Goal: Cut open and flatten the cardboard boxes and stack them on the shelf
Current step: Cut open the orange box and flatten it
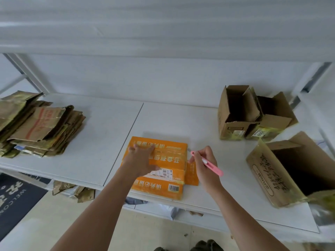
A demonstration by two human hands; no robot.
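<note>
An orange cardboard box (168, 154) with white print lies on the white shelf (181, 116), near its front edge. My left hand (140, 160) presses flat on the box top, fingers spread. Just right of the box, my right hand (204, 165) grips a pink utility knife (208, 163), its tip pointing at the box's upper right edge. A small orange flap sticks out at the box's right side, under my right hand. A stack of flattened brown boxes (39, 125) sits at the shelf's left end.
Two open brown boxes (253, 115) stand at the back right. A larger open brown box (290, 169) with handwriting lies tilted at the right front. Cardboard scraps lie on the lower level, and a dark doormat (14, 196) covers the floor at left.
</note>
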